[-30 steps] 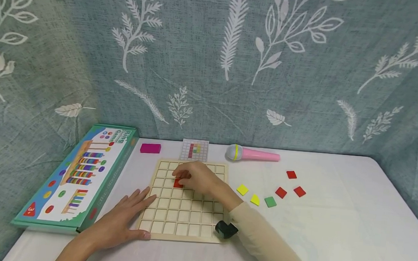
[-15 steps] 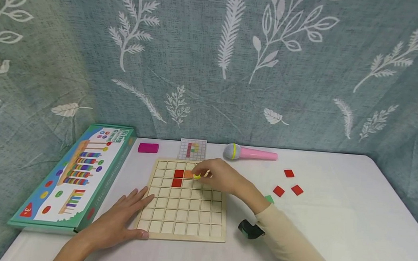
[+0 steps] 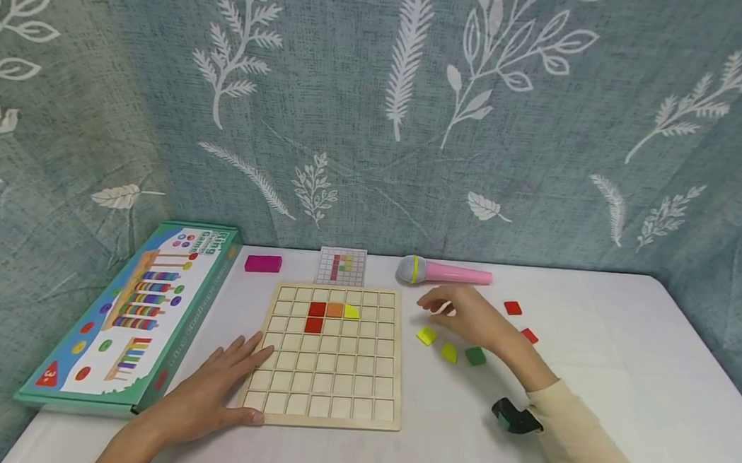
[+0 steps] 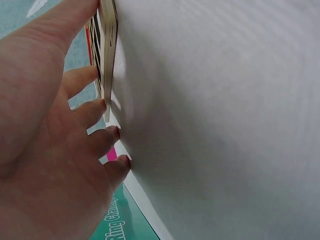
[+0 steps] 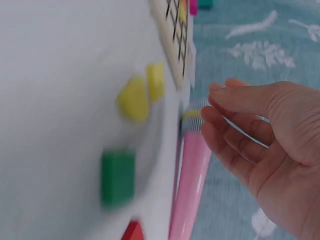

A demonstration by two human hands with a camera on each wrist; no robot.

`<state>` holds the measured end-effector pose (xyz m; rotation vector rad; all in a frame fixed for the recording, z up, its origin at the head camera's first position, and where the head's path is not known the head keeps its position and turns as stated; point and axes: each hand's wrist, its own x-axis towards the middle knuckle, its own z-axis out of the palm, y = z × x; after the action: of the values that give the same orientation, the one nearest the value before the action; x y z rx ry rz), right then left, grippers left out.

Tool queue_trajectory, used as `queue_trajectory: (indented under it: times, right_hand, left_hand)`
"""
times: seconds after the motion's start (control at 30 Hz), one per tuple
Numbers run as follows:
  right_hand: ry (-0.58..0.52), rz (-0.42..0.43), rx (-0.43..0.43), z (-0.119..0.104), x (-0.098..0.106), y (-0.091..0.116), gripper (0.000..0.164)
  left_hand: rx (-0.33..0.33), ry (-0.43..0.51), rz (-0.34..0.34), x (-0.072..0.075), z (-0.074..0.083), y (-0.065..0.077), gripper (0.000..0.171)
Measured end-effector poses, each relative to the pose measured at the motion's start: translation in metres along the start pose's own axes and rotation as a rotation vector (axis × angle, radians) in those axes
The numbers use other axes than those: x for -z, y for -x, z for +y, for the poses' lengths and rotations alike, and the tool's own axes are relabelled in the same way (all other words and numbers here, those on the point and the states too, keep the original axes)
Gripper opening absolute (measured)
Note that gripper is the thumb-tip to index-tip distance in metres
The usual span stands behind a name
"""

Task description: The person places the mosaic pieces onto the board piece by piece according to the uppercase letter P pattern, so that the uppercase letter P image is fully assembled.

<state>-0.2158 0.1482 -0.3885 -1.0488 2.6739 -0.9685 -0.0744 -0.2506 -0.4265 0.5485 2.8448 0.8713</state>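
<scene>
A wooden grid board lies on the table, its cells bearing two red tiles, an orange tile and a yellow tile with a rounded corner. My left hand rests spread at the board's left edge; in the left wrist view its thumb and some fingertips touch that edge. Right of the board, my right hand is in the air with loosely bent fingers and nothing held. Below it lie a yellow square tile, a rounded yellow tile and a green tile.
Red tiles lie at the right, partly hidden by my right arm. Behind the board are a pattern card, a magenta block and a pink toy microphone. A game box stands left, before a leaf-print cloth.
My right hand has let go of the yellow tile on the board and moved right, over the loose tiles. The left hand has stayed at the board's edge.
</scene>
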Motion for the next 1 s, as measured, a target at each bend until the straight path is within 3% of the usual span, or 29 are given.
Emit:
queue_trajectory:
  times: [0.33, 0.63, 1.0]
  right_hand:
    - [0.119, 0.086, -0.223, 0.026, 0.021, 0.052, 0.027]
    - [0.172, 0.1, -0.347, 0.035, 0.022, 0.069, 0.029]
    - [0.183, 0.116, -0.281, 0.033, 0.022, 0.065, 0.028]
  left_hand:
    - [0.015, 0.007, -0.011, 0.001, 0.0, 0.0, 0.093]
    - [0.021, 0.026, -0.016, 0.002, 0.0, 0.002, 0.093]
    - [0.014, 0.028, -0.022, 0.003, 0.001, 0.0, 0.092]
